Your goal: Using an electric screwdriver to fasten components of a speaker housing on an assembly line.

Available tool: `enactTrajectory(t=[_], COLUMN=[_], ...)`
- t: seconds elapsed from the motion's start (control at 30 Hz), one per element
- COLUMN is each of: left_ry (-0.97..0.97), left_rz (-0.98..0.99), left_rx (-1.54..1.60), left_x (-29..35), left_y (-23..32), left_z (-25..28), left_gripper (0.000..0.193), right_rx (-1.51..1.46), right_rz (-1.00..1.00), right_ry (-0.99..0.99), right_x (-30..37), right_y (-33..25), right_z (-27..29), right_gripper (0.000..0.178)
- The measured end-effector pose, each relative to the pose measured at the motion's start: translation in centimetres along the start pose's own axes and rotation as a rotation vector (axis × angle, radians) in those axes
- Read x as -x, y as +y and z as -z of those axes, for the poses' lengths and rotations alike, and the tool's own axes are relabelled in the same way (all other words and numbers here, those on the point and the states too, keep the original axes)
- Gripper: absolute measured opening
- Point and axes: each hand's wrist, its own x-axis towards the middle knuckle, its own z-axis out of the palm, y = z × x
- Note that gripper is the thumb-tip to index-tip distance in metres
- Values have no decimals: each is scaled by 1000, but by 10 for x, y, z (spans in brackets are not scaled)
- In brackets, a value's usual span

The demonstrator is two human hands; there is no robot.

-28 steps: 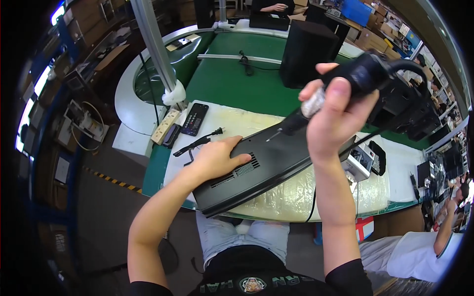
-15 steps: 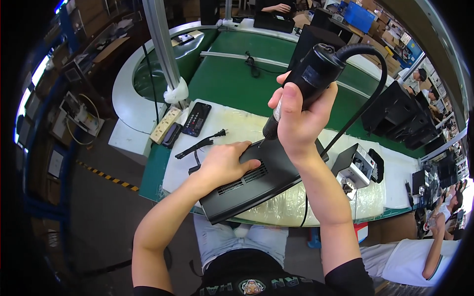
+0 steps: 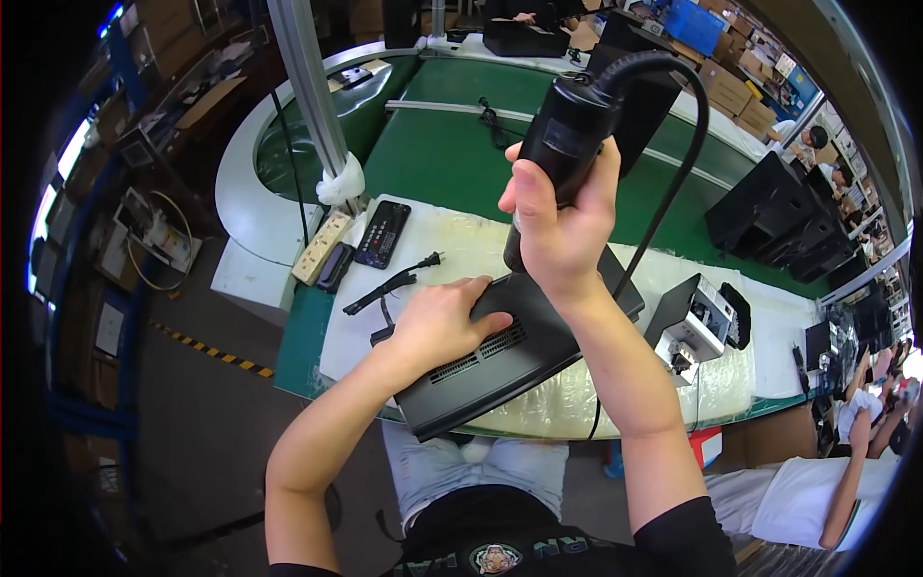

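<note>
A black metal case (image 3: 541,341) with vent slots in its top lies slanted across the padded bench. My left hand (image 3: 447,322) rests on its left end, thumb apart from the fingers, pressing on the top; some fingertips reach the far edge. Wrapped round a black corded electric screwdriver (image 3: 567,130), my right hand (image 3: 567,231) holds it upright over the far edge of the case. The screwdriver's nose points down at the case top; I cannot tell whether its bit touches. A thick black cable loops from its upper end to the right.
Left of the case lie a plug cord (image 3: 385,293), a black remote-like panel (image 3: 383,234) and a power strip (image 3: 322,248). A silver-and-black device (image 3: 692,322) stands at right. Beyond are a green conveyor (image 3: 442,163), black speaker boxes (image 3: 769,216) and a metal post (image 3: 312,96). Other people work nearby.
My right hand and the screwdriver have shifted slightly left, and the screwdriver stands a little more upright. My left hand stays on the case. The whole view has shifted slightly.
</note>
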Motion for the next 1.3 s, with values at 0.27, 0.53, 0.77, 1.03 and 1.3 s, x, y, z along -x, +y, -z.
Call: enactTrajectory(t=[0.27,0.53,0.77,1.03,1.3], left_ry=[220,945,708,743,797], left_rz=[-166,236,249,171,246], left_rx=[-109,583,1227,1210,1218], left_x=[16,115,87,77,75], left_y=[7,-38,-24,-20,-10], left_z=[2,-46,-53,-67,-72], left_gripper=[40,37,52,49,49], right_rx=[17,629,785,775,380], right_rz=[79,214,80,-12,-33], right_ry=[54,519,665,553,342], right_x=[-13,32,125,136,52], right_y=[-6,-104,-65,-48,-115], right_z=[13,197,304,298,127], right_gripper=[37,35,35,42,74])
